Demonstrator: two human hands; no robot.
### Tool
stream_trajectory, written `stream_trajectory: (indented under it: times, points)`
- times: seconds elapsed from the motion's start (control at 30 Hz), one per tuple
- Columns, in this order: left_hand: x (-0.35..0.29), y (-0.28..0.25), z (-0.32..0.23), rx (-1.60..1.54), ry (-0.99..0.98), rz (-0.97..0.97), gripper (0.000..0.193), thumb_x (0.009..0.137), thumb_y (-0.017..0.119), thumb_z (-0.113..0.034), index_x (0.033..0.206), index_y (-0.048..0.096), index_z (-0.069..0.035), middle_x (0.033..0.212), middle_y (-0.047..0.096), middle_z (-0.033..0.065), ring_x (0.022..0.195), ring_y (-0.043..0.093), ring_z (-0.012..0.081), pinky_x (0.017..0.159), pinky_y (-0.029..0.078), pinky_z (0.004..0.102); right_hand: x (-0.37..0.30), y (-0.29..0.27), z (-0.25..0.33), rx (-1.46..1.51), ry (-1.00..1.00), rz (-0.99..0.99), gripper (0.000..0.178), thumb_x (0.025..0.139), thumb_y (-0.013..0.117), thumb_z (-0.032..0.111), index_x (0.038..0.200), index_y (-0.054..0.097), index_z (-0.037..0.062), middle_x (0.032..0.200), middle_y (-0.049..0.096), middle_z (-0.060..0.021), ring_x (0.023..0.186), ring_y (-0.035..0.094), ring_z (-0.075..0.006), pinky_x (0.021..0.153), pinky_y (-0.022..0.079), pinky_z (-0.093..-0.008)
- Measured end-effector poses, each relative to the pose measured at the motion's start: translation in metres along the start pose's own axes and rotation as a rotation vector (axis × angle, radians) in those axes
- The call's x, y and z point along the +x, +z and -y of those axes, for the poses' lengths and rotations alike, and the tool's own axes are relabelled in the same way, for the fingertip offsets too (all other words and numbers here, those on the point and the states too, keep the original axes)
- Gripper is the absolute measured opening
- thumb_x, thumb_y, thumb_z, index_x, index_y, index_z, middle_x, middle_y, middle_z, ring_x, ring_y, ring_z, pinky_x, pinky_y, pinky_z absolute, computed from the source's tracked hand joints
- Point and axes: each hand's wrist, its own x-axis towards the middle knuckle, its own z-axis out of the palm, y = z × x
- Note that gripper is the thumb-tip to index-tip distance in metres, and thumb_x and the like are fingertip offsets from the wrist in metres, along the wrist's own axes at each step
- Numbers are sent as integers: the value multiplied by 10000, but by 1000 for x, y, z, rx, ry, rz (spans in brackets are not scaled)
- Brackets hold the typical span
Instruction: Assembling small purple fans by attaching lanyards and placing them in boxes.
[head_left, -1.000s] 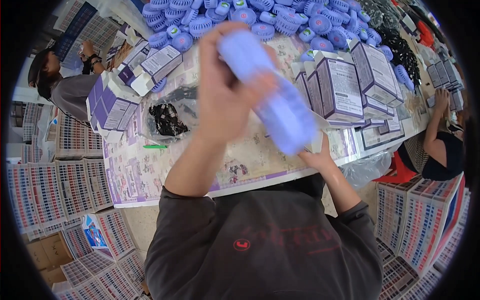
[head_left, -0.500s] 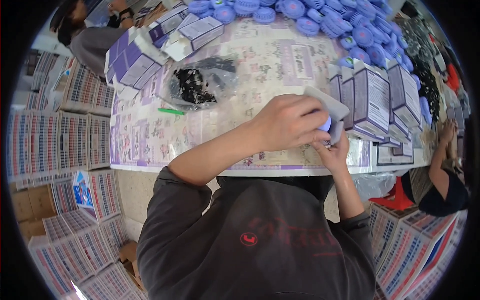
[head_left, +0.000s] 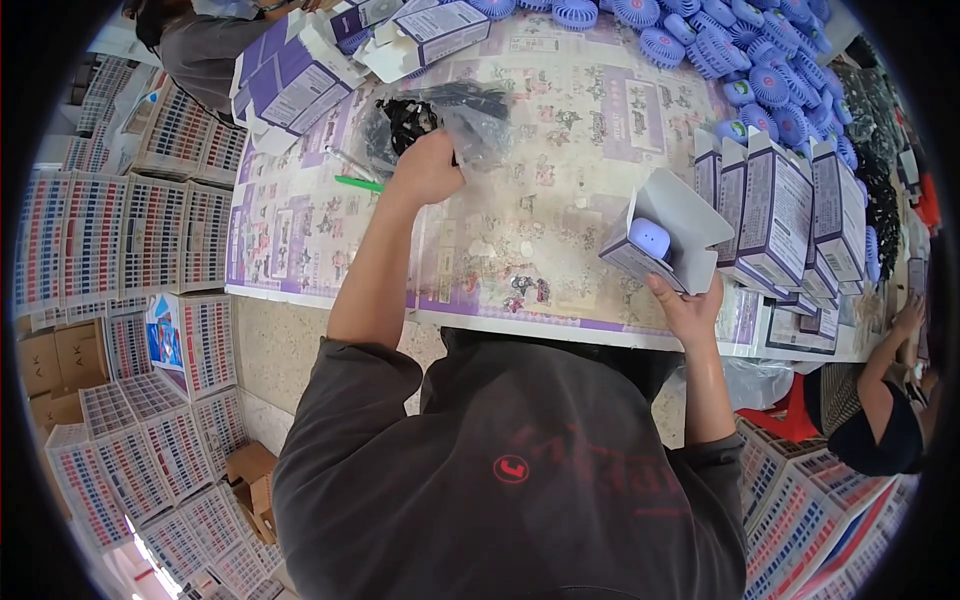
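My right hand [head_left: 692,308] grips a purple-and-white carton [head_left: 680,235] from its near side. The carton stands tilted with its top flaps spread, and a lavender mini fan [head_left: 650,238] shows inside, its end facing up. Over to the left, my left hand [head_left: 430,168] is at a clear plastic bag [head_left: 485,125] of small black pieces [head_left: 405,118], too crumpled together to name. Its fingers curl down at the bag's edge, and what they hold is hidden. Beside the bag lies a green stick-like tool [head_left: 358,184] with a whitish pen-like thing [head_left: 350,161] next to it.
Lavender fans [head_left: 710,45] pile up at the far right. Purple-and-white boxes [head_left: 765,205] stand in a row right of my carton. More open boxes [head_left: 300,90] lie far left. Stacked printed cartons [head_left: 150,260] flank the table [head_left: 540,240]. Other people [head_left: 205,55] sit nearby.
My left hand has left the fan and carton and moved left to the bag of black pieces. The fan now sits in the carton, still in my right hand. The view has shifted slightly.
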Motion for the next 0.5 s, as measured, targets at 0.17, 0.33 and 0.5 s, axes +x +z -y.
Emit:
stream_trajectory:
  times: [0.17,0.33,0.5]
  points:
    - [-7,-24,-10,-203,26,-286,231,770,680,-130,942,684,24,898,685,169,751,663,271,687,516,358,-4,1,-3,-42,-46,-11,488,777,823,172,1137,571,-39,1048,642,-82,946,597,-153,837,482,-296]
    - [-13,-66,-27,-576,-153,-325,194,830,692,-76,982,668,42,790,674,73,697,628,129,635,480,261,0,0,1,-35,-56,-1,526,768,830,231,1136,565,-35,1056,633,-93,942,592,-162,828,477,-299]
    - [-41,-79,-144,-1185,430,-158,141,822,693,-47,958,690,-11,848,695,42,679,614,88,608,493,233,4,-2,11,-118,-75,52,597,713,849,178,1183,557,-47,1121,586,-125,1031,574,-217,891,450,-322]
